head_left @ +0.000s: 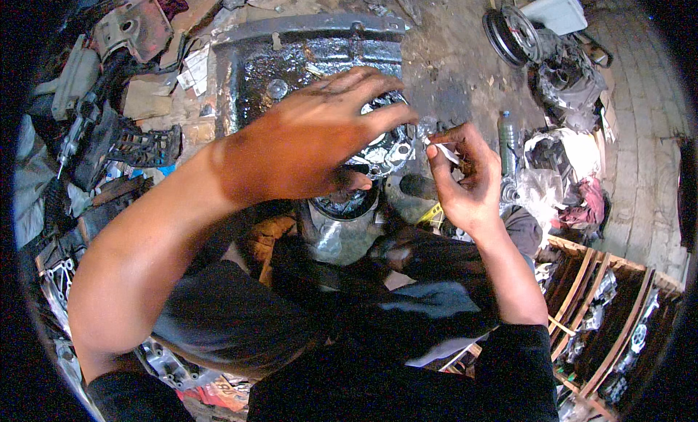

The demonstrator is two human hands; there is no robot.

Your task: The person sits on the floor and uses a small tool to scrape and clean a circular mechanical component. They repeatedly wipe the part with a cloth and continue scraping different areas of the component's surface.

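Dusty concrete floor (451, 80) strewn with scrap surrounds a seated person, whose dark-trousered legs fill the lower part of the view. On the floor ahead lies a black, oily rectangular metal pan (291, 58) with a raised grey rim. Between the knees stands a round, greasy silver metal housing (342, 226), and on top of it sits a shiny grey cast-metal part (389, 149), mostly hidden.

The left hand (305, 142) is spread over that cast part, fingers curved down around its top, touching it; how firmly the grip closes cannot be told. The right hand (462, 178) is just beside it, raised, its thumb and forefinger pinched shut on a small white scrap (443, 151) held near the cast part's edge.

Further right stand a clear plastic bottle (509, 135), a heap of crumpled plastic bags (560, 167) and a black ribbed pulley wheel (509, 33). Wooden slatted crates (603, 313) holding metal pieces sit at lower right. Dark machine parts (109, 131) pile up at left.
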